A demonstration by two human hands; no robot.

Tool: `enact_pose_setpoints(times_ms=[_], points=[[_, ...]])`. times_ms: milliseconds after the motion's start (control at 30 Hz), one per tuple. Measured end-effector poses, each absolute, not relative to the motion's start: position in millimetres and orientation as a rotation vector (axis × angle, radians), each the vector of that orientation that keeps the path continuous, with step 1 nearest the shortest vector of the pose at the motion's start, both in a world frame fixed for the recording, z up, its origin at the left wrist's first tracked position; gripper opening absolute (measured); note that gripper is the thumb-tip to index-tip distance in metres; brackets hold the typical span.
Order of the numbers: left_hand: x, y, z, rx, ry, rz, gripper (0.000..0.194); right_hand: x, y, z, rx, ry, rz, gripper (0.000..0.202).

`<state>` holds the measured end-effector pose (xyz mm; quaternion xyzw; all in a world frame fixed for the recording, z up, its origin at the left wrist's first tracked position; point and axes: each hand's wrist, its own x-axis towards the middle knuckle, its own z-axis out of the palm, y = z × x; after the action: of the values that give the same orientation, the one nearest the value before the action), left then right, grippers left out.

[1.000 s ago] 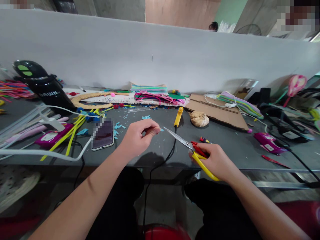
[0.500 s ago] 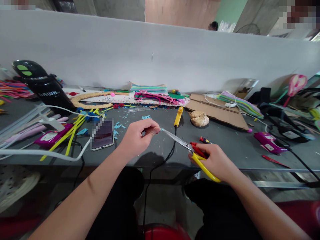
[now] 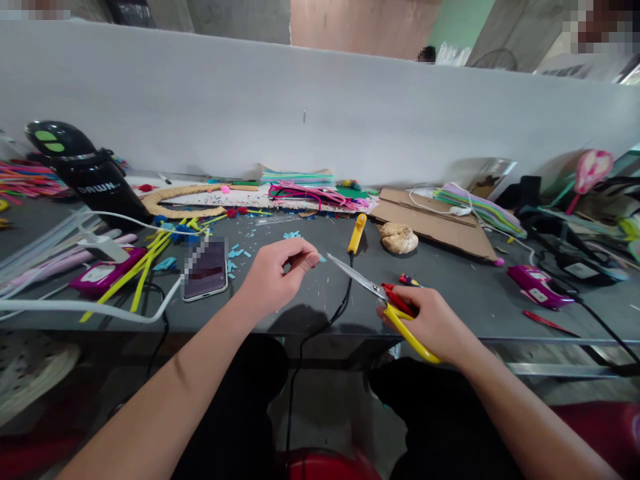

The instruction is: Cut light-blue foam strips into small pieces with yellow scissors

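Right hand (image 3: 433, 320), wrapped round the scissors (image 3: 357, 279), has eased them off the blue bit (image 3: 323, 259) left hand (image 3: 280, 273) pinches, freeing it.

On your left, you can see a black bottle (image 3: 97, 183) with the word DAWN on it. Nearer to you, a smartphone (image 3: 206, 272) lies on the grey table (image 3: 465, 287), to the right of some yellow fuzzy stems (image 3: 145, 270). Ahead of you is a yellow corded tool (image 3: 357, 235), and a beige lump (image 3: 399, 238) lies between it and the brown cardboard (image 3: 435, 228). Farther to your right, you find a purple device (image 3: 537, 287), with a slim red tool (image 3: 549, 323) just before it. A pale partition (image 3: 225, 100) closes the table behind.
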<state>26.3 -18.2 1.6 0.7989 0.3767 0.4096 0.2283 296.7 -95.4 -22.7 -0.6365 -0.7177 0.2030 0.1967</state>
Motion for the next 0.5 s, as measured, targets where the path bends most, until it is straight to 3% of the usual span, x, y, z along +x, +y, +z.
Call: enact_pose_setpoints(times_ms=[500], points=[[28.1,-21.4,2.6,2.001,1.025,1.062,0.039,295.6,-95.6,-24.1,-1.719,-1.964,0.578,0.029]])
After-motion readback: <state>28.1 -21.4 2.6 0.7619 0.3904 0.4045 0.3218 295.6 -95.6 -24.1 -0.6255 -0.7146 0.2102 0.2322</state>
